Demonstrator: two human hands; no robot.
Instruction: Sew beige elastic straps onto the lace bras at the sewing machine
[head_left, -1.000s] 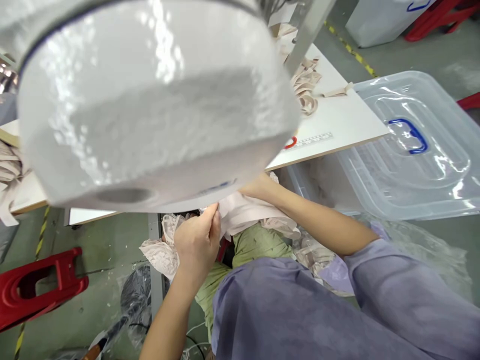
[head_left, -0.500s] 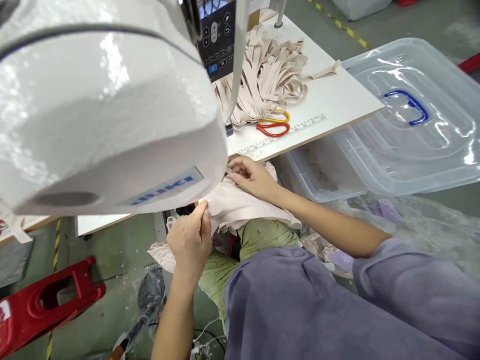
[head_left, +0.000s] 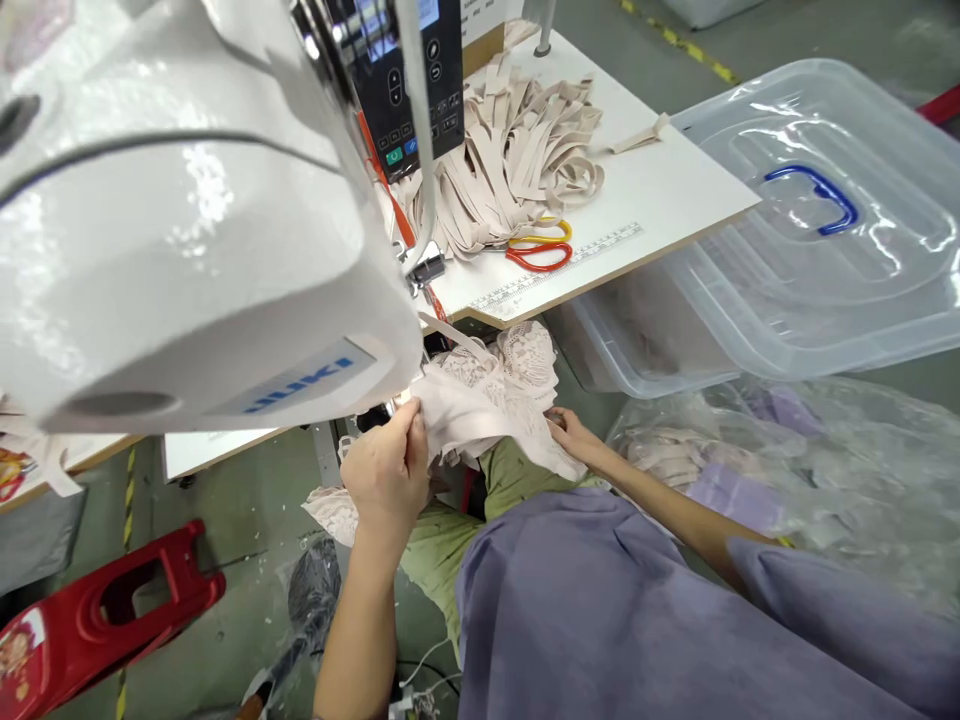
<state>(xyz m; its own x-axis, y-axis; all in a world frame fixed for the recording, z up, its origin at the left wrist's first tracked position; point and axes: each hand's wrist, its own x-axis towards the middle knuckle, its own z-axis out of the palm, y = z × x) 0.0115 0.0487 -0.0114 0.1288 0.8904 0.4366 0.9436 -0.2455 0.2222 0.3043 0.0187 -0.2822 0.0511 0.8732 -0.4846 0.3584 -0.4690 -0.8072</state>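
Grey concrete floor runs under a white work table [head_left: 675, 215] in what looks like a sewing workshop, and we look down on it from above our own lap. At the far left, a red plastic stool [head_left: 105, 610] lies on the floor beside a yellow and black floor stripe. Above it, a large white sewing machine [head_left: 187, 230] fills the upper left of the view, with a dark control panel [head_left: 409, 75] on its side.

Just below the machine's lower edge, our left hand [head_left: 386, 470] is closed, thumb and fingers pinched together on the edge of a piece of beige lace cloth [head_left: 487, 400]. This cloth hangs off the table's front edge and drapes down over our knees. Our right hand [head_left: 574, 435] is at the cloth's right side, fingers curled onto its lower edge; we cannot tell how firmly it grips.

On the table behind, a heap of beige straps [head_left: 517, 150] lies loose, and scissors [head_left: 540, 247] with red and yellow handles rest just in front of the heap. To the right, a clear plastic box [head_left: 637, 340] stands beside the table, and its clear lid [head_left: 825, 220] with a blue handle lies tilted over it. Crumpled clear plastic wrap [head_left: 825, 470] lies below the box.
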